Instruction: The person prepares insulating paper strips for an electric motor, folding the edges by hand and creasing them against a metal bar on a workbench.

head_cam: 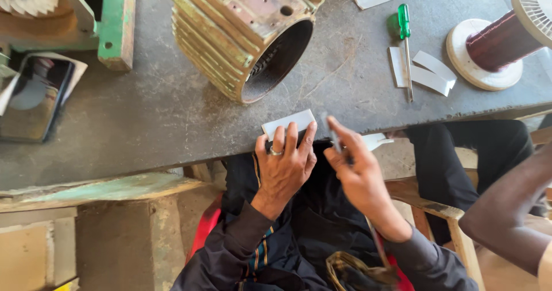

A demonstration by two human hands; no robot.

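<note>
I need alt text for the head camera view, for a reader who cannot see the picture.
Seen from above, a seated person's left hand presses a white paper strip on the edge of a dark workbench, while the right hand holds a thin, blurred tool beside it. Behind lie a ribbed motor housing, a green-handled screwdriver and a copper wire spool.

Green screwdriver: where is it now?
Head view, upper right of the bench: the green screwdriver lies across white paper strips, left of the wire spool.
</note>
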